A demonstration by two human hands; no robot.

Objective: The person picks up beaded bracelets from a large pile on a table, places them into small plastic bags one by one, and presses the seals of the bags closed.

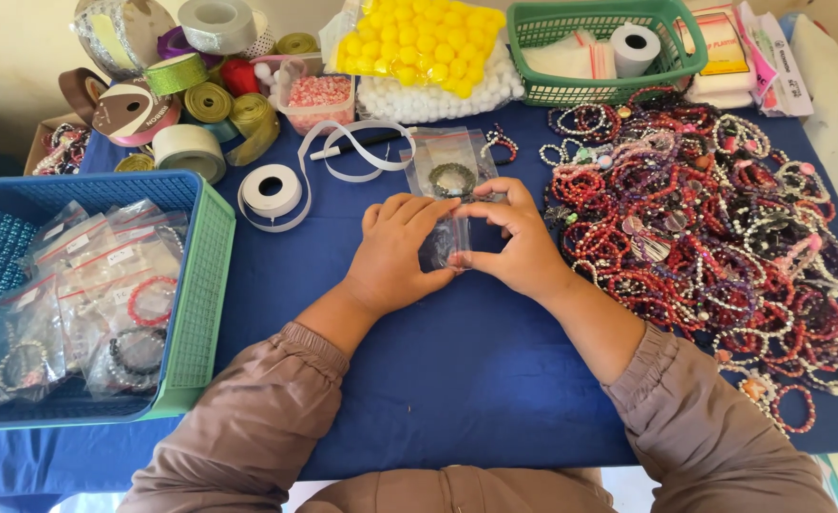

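Our sleeves [248, 427] lay nearest; both our left hand [395, 255] and right hand [519, 242] pinched a small clear bag [446, 242] over the blue tablecloth [457, 370], between the basket of bagged bracelets [196, 285] and the loose bracelet heap [714, 209].

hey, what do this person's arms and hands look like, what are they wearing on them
Both arms are in long, loose sleeves of a plain taupe-brown fabric, the left sleeve and right sleeve each gathered into a ruched, elasticated cuff pushed up the forearm. The left hand and right hand are bare: no gloves, and no rings, watch or wristbands that show.
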